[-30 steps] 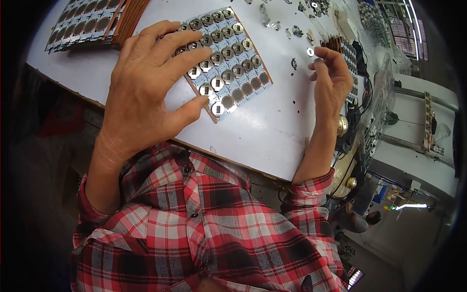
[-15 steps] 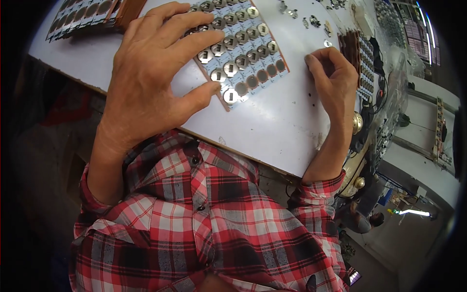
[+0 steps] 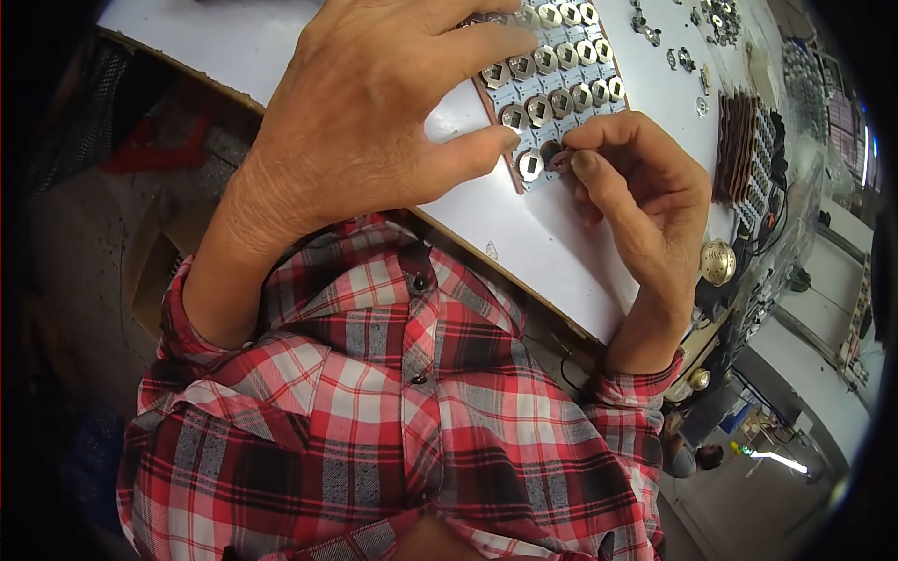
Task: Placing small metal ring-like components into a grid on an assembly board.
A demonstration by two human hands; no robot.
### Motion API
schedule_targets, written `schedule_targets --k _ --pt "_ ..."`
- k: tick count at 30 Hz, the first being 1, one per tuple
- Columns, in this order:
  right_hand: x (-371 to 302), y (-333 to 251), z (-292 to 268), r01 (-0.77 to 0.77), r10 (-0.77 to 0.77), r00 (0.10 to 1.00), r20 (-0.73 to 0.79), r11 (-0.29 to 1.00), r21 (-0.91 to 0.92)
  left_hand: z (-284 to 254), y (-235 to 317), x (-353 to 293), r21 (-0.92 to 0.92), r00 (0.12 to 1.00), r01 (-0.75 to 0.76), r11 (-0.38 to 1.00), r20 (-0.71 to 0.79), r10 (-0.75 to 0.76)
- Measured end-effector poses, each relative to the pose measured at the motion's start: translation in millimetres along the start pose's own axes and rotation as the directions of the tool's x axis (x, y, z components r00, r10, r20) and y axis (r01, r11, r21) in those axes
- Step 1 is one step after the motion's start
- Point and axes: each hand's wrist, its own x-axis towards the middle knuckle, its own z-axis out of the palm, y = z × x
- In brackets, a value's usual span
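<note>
A light-blue circuit board panel (image 3: 552, 126) lies on the white table, with rows of silver octagonal metal clips (image 3: 538, 111), each with a square hole. My left hand (image 3: 374, 112) is spread over the panel's left edge. Its thumb tip is by the clips, and its upper fingers run out of the frame. At the panel's near row, my right hand (image 3: 645, 192) pinches a small round metal piece (image 3: 559, 161) between thumb and forefinger, beside the first clip (image 3: 529, 165). The fingers partly cover this piece, and the rest of that row is hidden behind the hand.
Loose small metal parts (image 3: 720, 21) lie scattered at the table's far right. A stack of similar panels (image 3: 739, 145) stands at the right edge, beside a round brass-coloured object (image 3: 718, 262) and cables. The table's near edge (image 3: 505, 276) runs in front of my shirt.
My right hand has moved left from the table surface to the panel's near row, bringing a small metal piece. My left hand stays spread at the panel. The whole view has shifted.
</note>
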Motion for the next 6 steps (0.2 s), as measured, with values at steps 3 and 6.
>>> schedule_targets --k 3,6 --pt "-0.6 0.5 0.8 0.041 -0.041 0.999 0.002 0.996 -0.084 -1.6 2.3 0.6 -0.001 0.999 0.023 1.0 0.023 -0.023" --pt "-1.1 -1.2 -1.1 0.036 -0.037 0.999 0.0 0.977 -0.212 -1.6 3.0 -0.8 0.007 0.999 0.029 1.0 0.036 -0.029"
